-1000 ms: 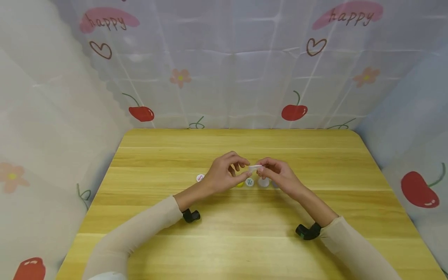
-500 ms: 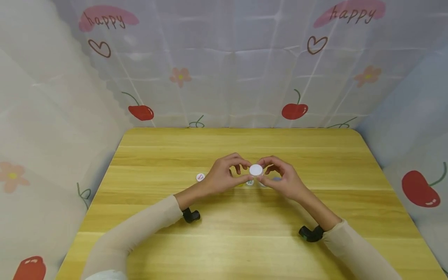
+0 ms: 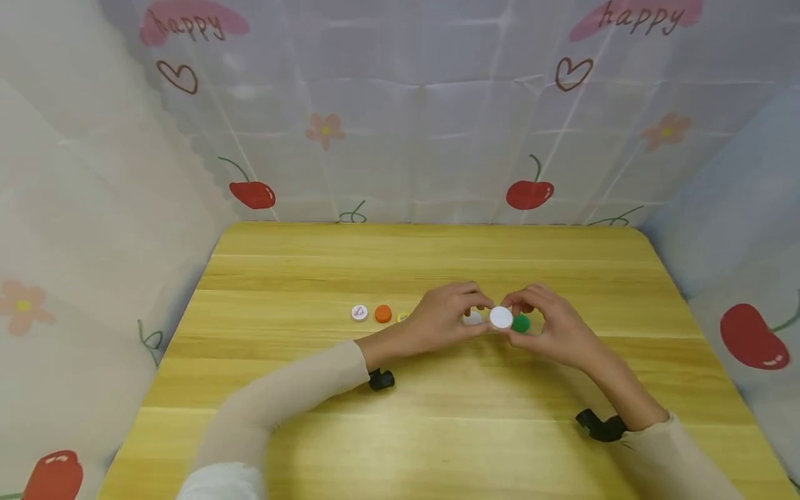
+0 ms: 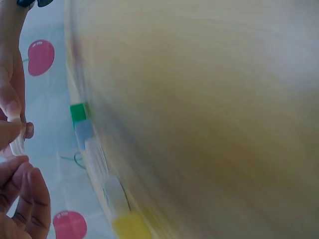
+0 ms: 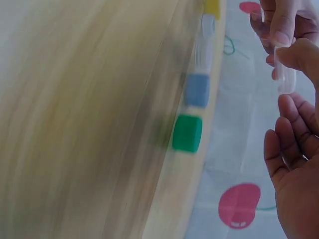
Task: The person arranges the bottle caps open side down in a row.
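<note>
Above the table, both hands hold a white round bottle cap (image 3: 501,317) between them, its flat top facing the head camera. My left hand (image 3: 440,318) pinches its left edge with thumb and fingertips. From the other side my right hand (image 3: 559,326) pinches the right edge. Seen edge-on in the right wrist view, the held cap (image 5: 286,77) looks translucent along its wall. Just beyond it on the table stands a green cap (image 3: 521,323). Next to that, in the wrist views, come a blue cap (image 5: 196,89) and a clear one (image 5: 203,56).
The row of caps runs left across the wooden table (image 3: 400,444): a yellow cap (image 3: 403,317), partly behind the left hand, an orange cap (image 3: 383,314) and a printed white cap (image 3: 359,313). A printed curtain (image 3: 400,153) hangs behind the table.
The held cap has turned from nearly edge-on to face up. Both hands have carried it to the right, uncovering the orange and yellow caps at the left and the green cap.
</note>
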`<state>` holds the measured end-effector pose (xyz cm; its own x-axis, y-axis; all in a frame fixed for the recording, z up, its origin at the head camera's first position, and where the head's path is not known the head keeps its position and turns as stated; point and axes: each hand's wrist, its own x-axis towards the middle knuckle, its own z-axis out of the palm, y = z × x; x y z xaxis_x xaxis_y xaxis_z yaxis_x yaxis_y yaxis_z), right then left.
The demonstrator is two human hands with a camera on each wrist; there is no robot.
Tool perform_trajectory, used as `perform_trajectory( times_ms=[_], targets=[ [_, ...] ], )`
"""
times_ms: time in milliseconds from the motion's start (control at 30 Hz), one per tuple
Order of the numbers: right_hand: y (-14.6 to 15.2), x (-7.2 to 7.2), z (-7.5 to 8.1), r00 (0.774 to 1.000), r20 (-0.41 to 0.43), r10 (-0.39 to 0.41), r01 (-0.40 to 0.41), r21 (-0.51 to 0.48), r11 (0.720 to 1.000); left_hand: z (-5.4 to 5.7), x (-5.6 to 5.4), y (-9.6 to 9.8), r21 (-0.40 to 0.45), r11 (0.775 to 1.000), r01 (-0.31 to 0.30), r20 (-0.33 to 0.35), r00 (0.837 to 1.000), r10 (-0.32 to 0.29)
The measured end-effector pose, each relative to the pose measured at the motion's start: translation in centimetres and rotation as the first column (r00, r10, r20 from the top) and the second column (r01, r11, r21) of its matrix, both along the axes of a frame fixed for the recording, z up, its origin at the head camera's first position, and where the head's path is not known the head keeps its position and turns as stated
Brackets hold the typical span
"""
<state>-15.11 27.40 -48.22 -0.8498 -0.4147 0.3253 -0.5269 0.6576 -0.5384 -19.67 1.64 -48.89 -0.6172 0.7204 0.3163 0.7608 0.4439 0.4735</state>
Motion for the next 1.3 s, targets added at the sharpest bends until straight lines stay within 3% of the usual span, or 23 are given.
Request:
perform_trajectory(
  times_ms=[200, 333, 467, 867, 1167, 1300],
  targets=[
    [3.6, 0.9, -0.4, 0.999, 0.011, -0.048, 0.046, 0.105, 0.993, -0.7, 0.1, 4.9, -0.17, 0.985, -0.034, -0.041, 0.999, 0.027],
    [5.4, 0.8, -1.3, 0.996, 0.057, -0.063, 0.057, 0.102, 0.993, -1.4, -0.2, 7.6, -0.274, 0.96, -0.05, -0.062, 0.998, 0.035],
    [6.5, 0.7, -2.3, 0.994, 0.097, -0.056, 0.049, 0.078, 0.996, -2.0, -0.5, 9.1, -0.318, 0.947, -0.049, -0.055, 0.998, 0.033],
    [7.0, -0.1, -3.9, 0.985, 0.155, -0.068, 0.049, 0.123, 0.991, -2.8, -1.2, 10.3, -0.383, 0.922, -0.049, 0.005, 0.998, 0.056],
    [6.8, -0.2, -4.3, 0.977, 0.203, -0.062, 0.05, 0.063, 0.997, -3.3, -1.2, 10.3, -0.385, 0.921, -0.065, -0.018, 0.998, 0.063],
    [7.0, -0.5, -4.3, 0.958, 0.277, -0.074, 0.063, 0.05, 0.997, -3.3, -1.0, 10.5, -0.41, 0.908, -0.083, -0.034, 0.997, 0.076]
  ],
)
